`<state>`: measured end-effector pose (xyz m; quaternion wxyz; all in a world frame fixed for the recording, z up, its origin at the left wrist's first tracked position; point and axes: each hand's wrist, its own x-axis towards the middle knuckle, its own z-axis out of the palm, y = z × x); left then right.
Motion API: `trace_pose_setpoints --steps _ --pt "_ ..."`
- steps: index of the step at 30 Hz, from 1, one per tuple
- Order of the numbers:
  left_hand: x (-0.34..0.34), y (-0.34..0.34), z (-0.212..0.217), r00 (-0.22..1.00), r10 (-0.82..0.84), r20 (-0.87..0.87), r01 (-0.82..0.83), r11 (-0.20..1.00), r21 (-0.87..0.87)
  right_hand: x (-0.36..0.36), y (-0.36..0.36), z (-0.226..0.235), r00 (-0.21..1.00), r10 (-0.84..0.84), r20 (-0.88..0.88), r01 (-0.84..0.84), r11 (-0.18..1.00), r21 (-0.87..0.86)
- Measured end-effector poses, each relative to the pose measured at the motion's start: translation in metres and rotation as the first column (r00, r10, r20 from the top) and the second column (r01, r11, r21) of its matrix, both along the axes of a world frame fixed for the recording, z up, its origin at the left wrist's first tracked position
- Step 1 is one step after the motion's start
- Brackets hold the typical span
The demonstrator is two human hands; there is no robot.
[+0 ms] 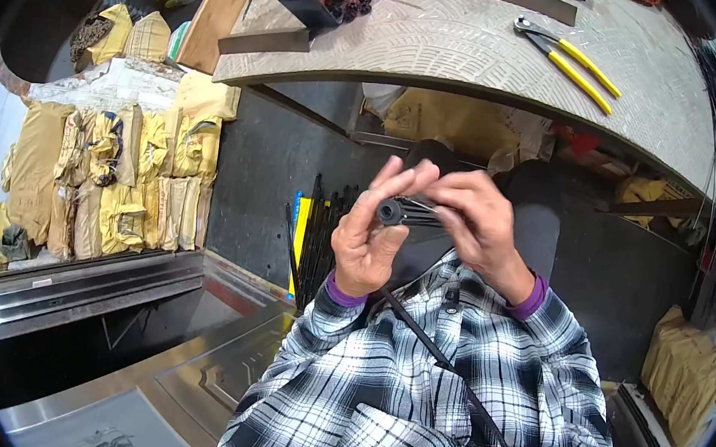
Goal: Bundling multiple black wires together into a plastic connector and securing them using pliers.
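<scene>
**Tech A:** Two large surfaces first. What surrounds the work?

**Tech B:** The table (478, 54) lies ahead, a pale slab with a ribbed, woven-looking texture. Tan and yellow sacks (113, 174) are stacked to the left, soft and creased. A brushed metal panel (189, 371) lies below, smooth and reflective.

**Tech A:** Smaller items?

**Tech B:** Yellow-handled pliers (567, 63) lie on the table, well apart from the hands. A bundle of thin black rods (318, 237) stands just beside the left wrist, upright and straight.

**Tech A:** Where is the work piece?

**Tech B:** The small black cylinder (402, 213) is held in the air between both hands, in front of the chest, its round end with a centre hole facing the camera. Thin black strands appear to run from it under the right hand.

**Tech A:** State of the hands?

**Tech B:** The left hand (365, 241) has its fingers (401, 180) closed around the cylinder's end. The right hand (479, 222) is clamped over the rest of it.

**Tech A:** Handling estimate?

**Tech B:** Likely light, rigid and matte, probably plastic or rubber. Grip it on the barrel, close to the end; the strands look flexible and offer poor purchase.
</scene>
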<state>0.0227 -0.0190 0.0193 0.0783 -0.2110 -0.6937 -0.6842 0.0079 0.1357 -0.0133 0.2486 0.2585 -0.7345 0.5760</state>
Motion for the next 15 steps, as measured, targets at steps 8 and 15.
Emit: trace_pose_setpoints --steps 8,15 --pt "-0.007 0.008 0.005 0.984 0.038 -0.175 -0.060 0.990 -0.127 0.005 0.001 -0.009 0.994 0.109 -0.025 -0.109 0.994 0.000" --pt "-0.034 0.002 0.001 0.942 -0.326 -0.084 0.322 0.945 -0.057 -0.002 0.010 -0.014 0.975 0.223 -0.011 -0.223 0.975 -0.002"
